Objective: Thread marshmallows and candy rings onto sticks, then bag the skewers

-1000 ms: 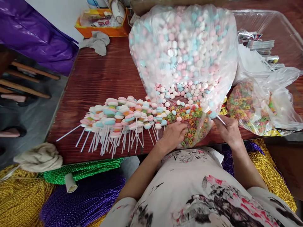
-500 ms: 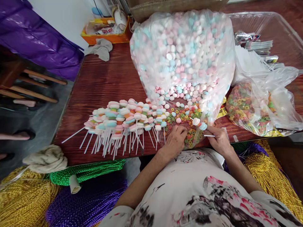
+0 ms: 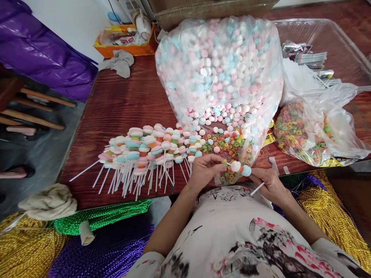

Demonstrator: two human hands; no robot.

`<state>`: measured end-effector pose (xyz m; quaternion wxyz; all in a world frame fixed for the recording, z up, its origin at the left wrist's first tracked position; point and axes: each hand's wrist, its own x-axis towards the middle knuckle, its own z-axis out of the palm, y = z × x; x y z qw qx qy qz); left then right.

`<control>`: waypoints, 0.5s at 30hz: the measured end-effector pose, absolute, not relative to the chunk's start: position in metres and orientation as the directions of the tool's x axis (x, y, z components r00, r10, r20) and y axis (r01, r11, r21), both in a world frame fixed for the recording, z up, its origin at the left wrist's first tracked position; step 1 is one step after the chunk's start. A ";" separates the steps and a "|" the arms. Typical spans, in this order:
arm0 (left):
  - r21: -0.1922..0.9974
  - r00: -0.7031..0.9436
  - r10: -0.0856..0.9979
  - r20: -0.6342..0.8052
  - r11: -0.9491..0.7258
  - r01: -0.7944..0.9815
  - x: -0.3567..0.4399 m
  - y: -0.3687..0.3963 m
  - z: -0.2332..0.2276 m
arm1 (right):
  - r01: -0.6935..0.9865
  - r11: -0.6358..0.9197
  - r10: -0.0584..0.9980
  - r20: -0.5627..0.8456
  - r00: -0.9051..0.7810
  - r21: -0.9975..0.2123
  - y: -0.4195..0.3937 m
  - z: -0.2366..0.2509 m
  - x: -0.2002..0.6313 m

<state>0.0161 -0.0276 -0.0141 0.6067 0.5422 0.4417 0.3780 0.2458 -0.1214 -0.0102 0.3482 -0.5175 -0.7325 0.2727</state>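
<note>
Head view. A large clear bag (image 3: pixel 220 73) is filled with pink, blue and white marshmallows; ring cereal (image 3: pixel 228 144) is spilled at its mouth. A second bag (image 3: pixel 307 131), to the right, is filled with the same cereal. Finished skewers (image 3: pixel 147 148) are heaped on the table (image 3: pixel 127 100) to the left. The stick (image 3: pixel 246 175), carrying a white and a blue marshmallow, is held between the hands at the table's near edge. The right hand (image 3: pixel 268 185) is closed on its shaft; a small piece is pinched at its tip by the left hand (image 3: pixel 204 170).
</note>
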 end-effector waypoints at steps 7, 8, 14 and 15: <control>0.916 0.233 0.951 -0.201 0.267 -0.300 0.009 -0.023 -0.008 | 0.513 0.303 0.952 0.231 -0.200 -0.803 -0.118 -0.007 0.228; 0.936 0.188 0.970 -0.151 0.202 -0.289 0.008 -0.024 -0.010 | 0.510 0.311 0.950 0.241 -0.199 -0.802 -0.118 -0.007 0.228; 0.986 0.153 0.976 0.156 -0.145 -0.081 0.003 -0.024 -0.015 | 0.535 0.316 0.948 0.241 -0.208 -0.783 -0.116 -0.004 0.226; 0.978 0.167 0.963 0.210 -0.207 -0.039 0.003 -0.025 -0.015 | 0.548 0.305 0.952 0.231 -0.201 -0.779 -0.116 -0.004 0.225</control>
